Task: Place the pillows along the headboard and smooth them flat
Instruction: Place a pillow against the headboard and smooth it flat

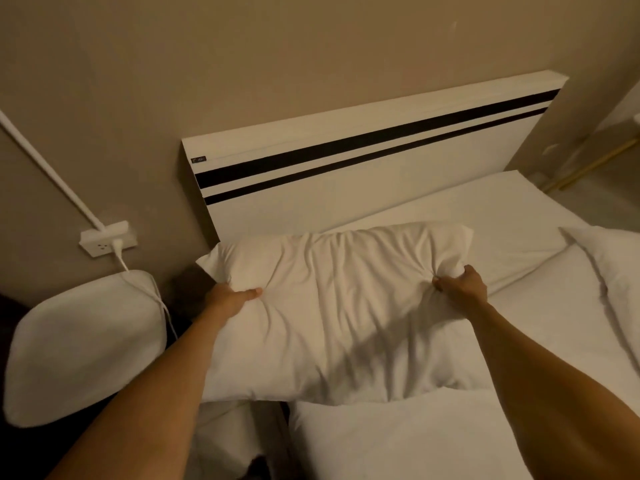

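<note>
A white, wrinkled pillow point(332, 306) is held over the left end of the bed, its far edge close to the white headboard point(363, 188) with two black stripes. My left hand point(230, 296) grips its left side and my right hand point(460, 284) bunches the fabric on its right side. A second white pillow point(609, 271) lies at the right edge of the view on the mattress point(485, 209). Another white pillow point(86, 344) rests off the bed to the left.
A folded white duvet point(398, 441) lies on the bed in front of me. A wall socket point(107, 237) with a white plug and cable sits left of the headboard. A dark gap runs between the bed and the left pillow.
</note>
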Tool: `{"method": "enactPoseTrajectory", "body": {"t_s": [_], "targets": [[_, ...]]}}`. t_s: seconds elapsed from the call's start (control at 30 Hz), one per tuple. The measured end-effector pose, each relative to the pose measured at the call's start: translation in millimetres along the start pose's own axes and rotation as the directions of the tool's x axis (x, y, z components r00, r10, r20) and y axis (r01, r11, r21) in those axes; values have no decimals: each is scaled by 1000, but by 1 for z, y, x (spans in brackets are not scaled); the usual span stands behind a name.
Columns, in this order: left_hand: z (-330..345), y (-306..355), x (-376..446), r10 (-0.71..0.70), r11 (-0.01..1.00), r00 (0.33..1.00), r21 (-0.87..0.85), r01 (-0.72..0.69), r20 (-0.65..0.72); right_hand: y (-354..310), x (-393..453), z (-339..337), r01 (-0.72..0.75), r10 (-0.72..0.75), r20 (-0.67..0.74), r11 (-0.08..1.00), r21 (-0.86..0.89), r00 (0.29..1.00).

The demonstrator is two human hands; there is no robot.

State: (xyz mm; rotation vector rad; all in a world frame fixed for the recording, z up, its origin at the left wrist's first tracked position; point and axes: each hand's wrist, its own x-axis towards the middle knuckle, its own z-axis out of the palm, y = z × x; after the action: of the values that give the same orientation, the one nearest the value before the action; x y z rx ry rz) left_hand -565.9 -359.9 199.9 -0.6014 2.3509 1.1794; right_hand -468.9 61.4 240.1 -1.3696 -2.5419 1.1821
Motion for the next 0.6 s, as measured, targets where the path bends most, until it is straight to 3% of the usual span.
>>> {"method": "enactPoseTrajectory", "body": {"t_s": [0.37, 0.6], "targets": [[-6, 40, 115, -43, 998, 984, 51, 35, 171, -65, 67, 57, -53, 50, -42, 995, -83, 998], [20, 54, 158, -85, 996, 975, 13, 84, 207, -81, 121, 84, -62, 65, 16, 989, -131, 998]]}}
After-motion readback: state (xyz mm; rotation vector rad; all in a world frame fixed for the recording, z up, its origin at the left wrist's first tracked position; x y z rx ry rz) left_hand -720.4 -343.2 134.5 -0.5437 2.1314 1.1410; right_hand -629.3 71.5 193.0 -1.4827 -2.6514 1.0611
